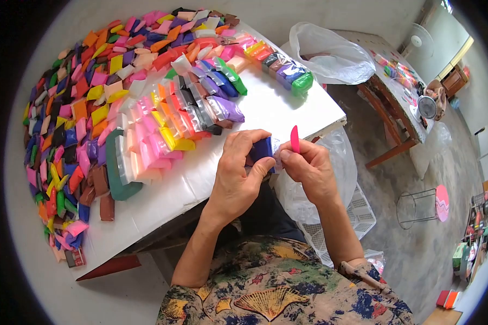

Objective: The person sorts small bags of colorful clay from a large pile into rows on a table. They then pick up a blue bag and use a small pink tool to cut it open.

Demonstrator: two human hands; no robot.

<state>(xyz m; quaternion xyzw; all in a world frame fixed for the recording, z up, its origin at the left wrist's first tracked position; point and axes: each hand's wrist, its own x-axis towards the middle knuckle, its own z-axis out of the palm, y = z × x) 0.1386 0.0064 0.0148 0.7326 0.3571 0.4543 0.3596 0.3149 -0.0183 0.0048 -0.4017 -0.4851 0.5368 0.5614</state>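
My left hand [236,174] is closed round a dark blue packet [263,148] with a clear wrapper edge, held in front of the table's near edge. My right hand [312,172] pinches a pink plastic knife [295,138], its rounded blade pointing up. The right fingertips are right at the packet's clear edge. Just left of my hands, rows of coloured packets [171,134] in clear wrappers lie lined up, pink, yellow, orange, black and purple among them. A dark green curved piece [126,190] sits at the left end of these rows.
A large heap of loose coloured packets [84,108] covers the left of the white table [171,210]. A filled clear bag [282,69] lies near the back edge. Plastic bags and a white crate [362,212] are below right. Farther off stand a wooden table [385,100] and a pink-topped stool [442,203].
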